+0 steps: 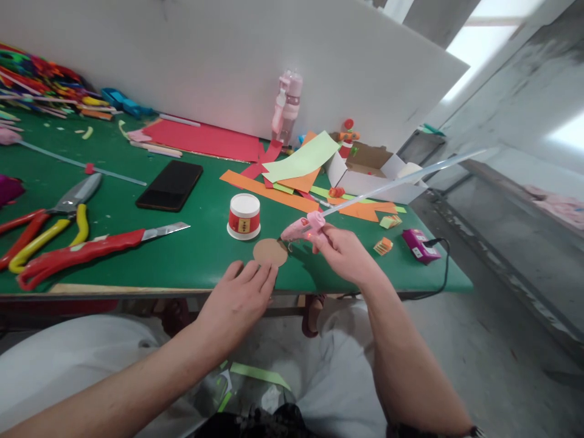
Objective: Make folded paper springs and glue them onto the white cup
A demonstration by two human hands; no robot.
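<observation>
A brown cardboard disc [269, 250] lies flat near the front edge of the green table [201, 261]. My left hand [244, 295] rests its outstretched fingers on the disc's near edge. In my right hand [340, 252] is a pink hot glue gun [303, 228], its nozzle at the disc's right rim. A long clear glue stick [387, 184] sticks out of the back of the gun, up to the right. Just behind the disc stands a small red and white paper cup [244, 217], upside down.
Pliers [68, 204], a red-handled knife [114, 243] and a black phone [170, 185] lie to the left. Coloured paper strips [274, 193], a pink bottle [287, 106] and an open white box [369, 173] are at the back. A purple box with a cord [420, 246] sits right.
</observation>
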